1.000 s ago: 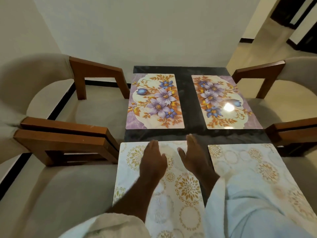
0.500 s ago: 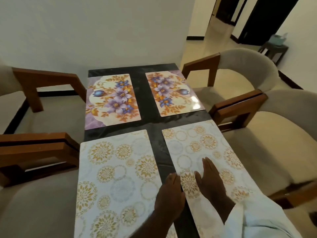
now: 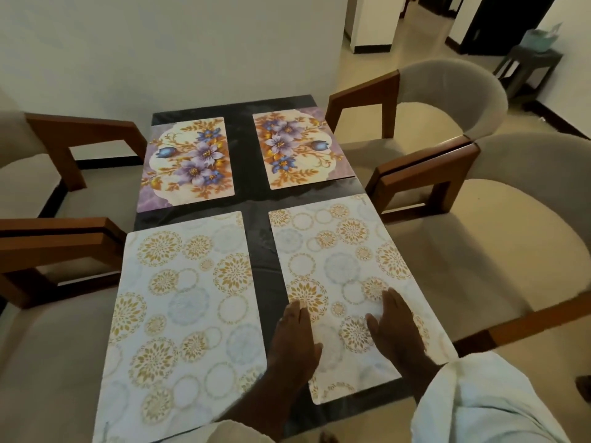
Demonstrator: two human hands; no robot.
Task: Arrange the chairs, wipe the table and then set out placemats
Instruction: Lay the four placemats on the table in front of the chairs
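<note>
A dark table (image 3: 256, 199) carries four placemats. Two floral purple placemats lie at the far end, one left (image 3: 188, 161) and one right (image 3: 297, 148). Two white placemats with gold circles lie near me, one left (image 3: 182, 311) and one right (image 3: 345, 260). My left hand (image 3: 294, 340) lies flat with straight fingers on the near right mat's left edge. My right hand (image 3: 396, 324) presses flat on the same mat, further right. Both hands hold nothing.
Beige upholstered chairs with wooden arms stand on both sides: two on the left (image 3: 60, 238) and two on the right (image 3: 447, 123), (image 3: 511, 238). A white wall is behind the table. A small dark side table (image 3: 531, 62) stands far right, by a doorway.
Both hands moved from the near left placemat across to the near right one, then spread apart on it. My view swung right and then back a little.
</note>
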